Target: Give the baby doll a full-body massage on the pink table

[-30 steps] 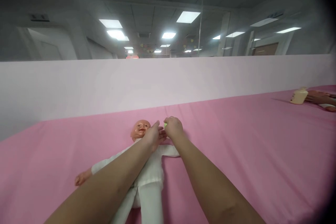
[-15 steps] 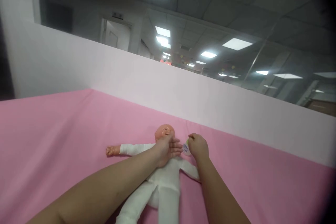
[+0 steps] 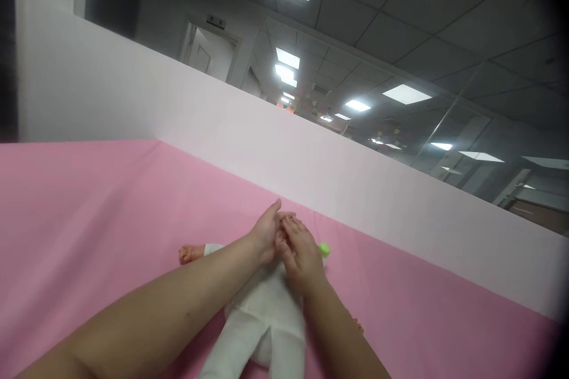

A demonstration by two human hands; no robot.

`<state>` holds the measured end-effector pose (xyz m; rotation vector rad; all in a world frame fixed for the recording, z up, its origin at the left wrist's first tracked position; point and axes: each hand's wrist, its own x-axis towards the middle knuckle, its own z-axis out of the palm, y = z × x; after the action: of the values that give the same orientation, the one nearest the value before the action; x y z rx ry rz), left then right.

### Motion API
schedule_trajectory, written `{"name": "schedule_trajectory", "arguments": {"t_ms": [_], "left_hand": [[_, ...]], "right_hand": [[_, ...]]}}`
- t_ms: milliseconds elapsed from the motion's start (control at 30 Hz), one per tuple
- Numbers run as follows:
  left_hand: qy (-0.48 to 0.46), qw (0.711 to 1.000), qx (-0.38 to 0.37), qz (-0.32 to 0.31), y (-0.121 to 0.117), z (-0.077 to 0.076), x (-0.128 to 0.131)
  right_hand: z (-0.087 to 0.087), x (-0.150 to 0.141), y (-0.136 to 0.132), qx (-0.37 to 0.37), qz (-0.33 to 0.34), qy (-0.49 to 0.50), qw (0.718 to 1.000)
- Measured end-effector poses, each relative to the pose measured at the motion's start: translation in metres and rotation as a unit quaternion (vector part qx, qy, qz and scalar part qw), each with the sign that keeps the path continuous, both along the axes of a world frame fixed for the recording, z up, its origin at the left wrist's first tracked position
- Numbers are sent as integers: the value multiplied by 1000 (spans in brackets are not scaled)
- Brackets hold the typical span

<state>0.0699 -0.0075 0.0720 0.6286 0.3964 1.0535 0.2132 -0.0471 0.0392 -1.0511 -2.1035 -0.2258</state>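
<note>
A baby doll [image 3: 269, 305] with a white cloth body lies on its back on a pink sheet. Over its chest, my left hand [image 3: 267, 234] is open, palm turned to the right and thumb up. My right hand [image 3: 304, 254] rests against that palm with its fingers laid flat, covering most of the left fingers. The doll's head is hidden behind my hands. One doll hand [image 3: 191, 253] shows at the left, and the other [image 3: 358, 325] peeks out past my right forearm. Just beyond my right hand is a small container with a green cap [image 3: 324, 249], partly hidden.
The pink sheet [image 3: 102, 207] spreads around the doll, with folds at the left. A pale low wall [image 3: 249, 136] runs along its far side, topped by glass panels. Behind the glass are a doorway [image 3: 208, 53] and ceiling lights.
My right hand has let go of the small green-capped container and moved left onto my left palm. My left hand has shifted slightly left. The view has tilted a little.
</note>
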Motion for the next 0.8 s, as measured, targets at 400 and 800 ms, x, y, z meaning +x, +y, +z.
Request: {"name": "schedule_trajectory", "arguments": {"t_ms": [400,800], "left_hand": [[-85,996,-20,0,11,3,-25],[-91,995,-34,-38,-11,9,-8]], "right_hand": [[-3,-58,-44,-90,60,-27,994],[0,-17,-12,-54,-10,-69,996]]}}
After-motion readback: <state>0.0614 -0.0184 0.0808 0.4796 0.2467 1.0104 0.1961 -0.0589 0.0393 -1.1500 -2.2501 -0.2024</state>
